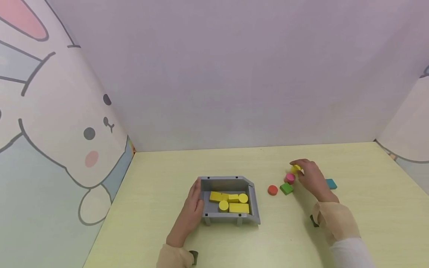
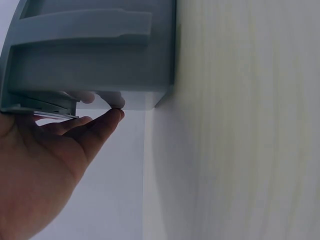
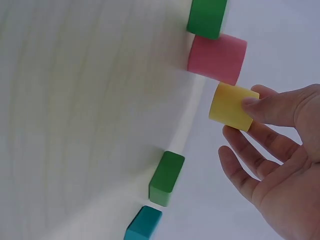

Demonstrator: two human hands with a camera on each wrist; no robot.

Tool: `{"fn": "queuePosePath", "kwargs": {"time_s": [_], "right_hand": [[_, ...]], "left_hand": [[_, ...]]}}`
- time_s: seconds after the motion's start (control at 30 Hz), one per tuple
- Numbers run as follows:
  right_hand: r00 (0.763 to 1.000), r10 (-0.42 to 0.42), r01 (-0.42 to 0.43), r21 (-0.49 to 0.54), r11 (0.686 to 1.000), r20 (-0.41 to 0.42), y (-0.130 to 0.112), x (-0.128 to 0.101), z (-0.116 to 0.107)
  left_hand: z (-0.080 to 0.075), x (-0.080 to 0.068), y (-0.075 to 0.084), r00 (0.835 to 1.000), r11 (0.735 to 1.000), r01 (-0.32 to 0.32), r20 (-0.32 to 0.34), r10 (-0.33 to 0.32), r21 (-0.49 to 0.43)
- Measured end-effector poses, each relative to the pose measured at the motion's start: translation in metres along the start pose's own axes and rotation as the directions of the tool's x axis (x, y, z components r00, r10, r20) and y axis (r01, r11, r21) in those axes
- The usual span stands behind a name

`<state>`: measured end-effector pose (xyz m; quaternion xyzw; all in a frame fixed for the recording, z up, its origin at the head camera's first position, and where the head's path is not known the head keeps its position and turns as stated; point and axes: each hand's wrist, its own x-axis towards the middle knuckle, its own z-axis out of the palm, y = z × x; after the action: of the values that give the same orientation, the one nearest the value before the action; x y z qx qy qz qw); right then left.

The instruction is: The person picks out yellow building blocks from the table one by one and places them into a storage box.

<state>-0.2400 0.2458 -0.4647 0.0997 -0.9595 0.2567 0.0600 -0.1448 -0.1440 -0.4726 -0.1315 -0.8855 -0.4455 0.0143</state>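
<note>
Pale yellow-green bench [image 1: 161,238], lilac back wall, cartoon rabbit panel [image 1: 50,123] at left. Grey tray [image 1: 254,208] sits near centre, holding several yellow blocks [image 1: 239,207]. Left hand [image 1: 192,208] lies against the tray's left wall; the left wrist view shows what the head view hides: fingertips [image 2: 117,100] curled over the tray's rim [image 2: 90,65], thumb [image 2: 100,125] just beneath, a light hold. Right hand [image 1: 310,176] at right, pinching a yellow cylinder [image 3: 232,106] between thumb and fingers; other fingers loosely spread. Just beside it: pink cylinder [image 3: 217,58], touching a green block [image 3: 206,17]. Red disc [image 1: 273,190] lies left of these. The right wrist view adds a second green block [image 3: 166,178] near a teal block [image 3: 143,223]; the head view shows only the teal one [image 1: 331,183], behind the hand.
</note>
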Motion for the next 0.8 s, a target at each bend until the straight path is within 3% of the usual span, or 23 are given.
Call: {"fn": "queuePosePath", "kwargs": {"time_s": [0.8], "right_hand": [[0.994,-0.082,0.081,-0.019,0.997,-0.071,-0.029,-0.011,0.001]], "left_hand": [[0.001,0.001,0.001,1.000,1.000,-0.008,-0.011,0.008,0.014]]}}
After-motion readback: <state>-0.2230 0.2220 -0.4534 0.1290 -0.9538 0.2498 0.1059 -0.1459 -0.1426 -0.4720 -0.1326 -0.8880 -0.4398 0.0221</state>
